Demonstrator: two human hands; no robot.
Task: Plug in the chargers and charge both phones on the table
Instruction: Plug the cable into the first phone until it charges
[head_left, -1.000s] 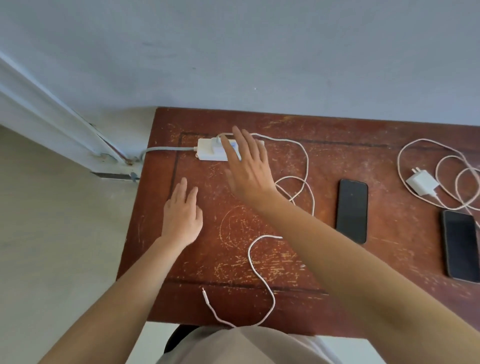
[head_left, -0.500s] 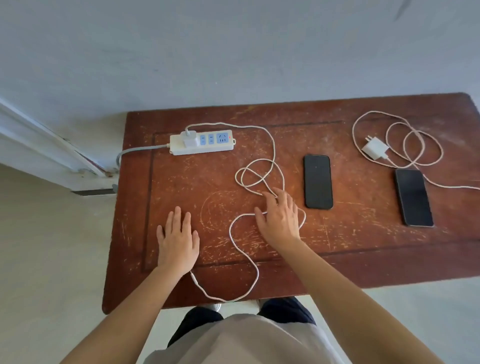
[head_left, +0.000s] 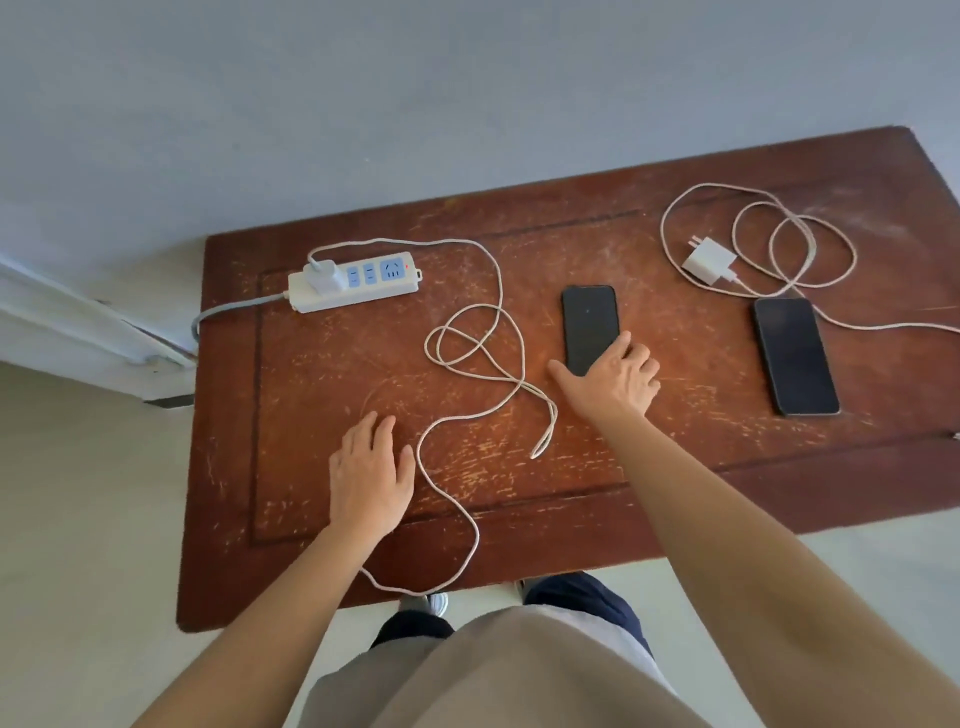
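The right hand (head_left: 613, 376) is lying on the near end of the first phone (head_left: 590, 327), with the fingers spread over its lower edge; they are not closed around it, so the hand is open and touching the phone only. The left hand (head_left: 370, 470) is resting flat and open on the wooden table (head_left: 311, 415), holding nothing, just beside a bend of the white charging cable (head_left: 483, 364). This cable is running from the white charger (head_left: 324, 275), which is sitting plugged in the left socket of the power strip (head_left: 358, 283) at the far left of the table. The cable is making loose loops in the middle of the table and is hanging over the near edge. The second phone (head_left: 795, 356) is lying face up, well apart to the right. Behind it, the second charger (head_left: 709, 262) is lying unplugged on the table with its own coiled cable (head_left: 779, 244) around it.
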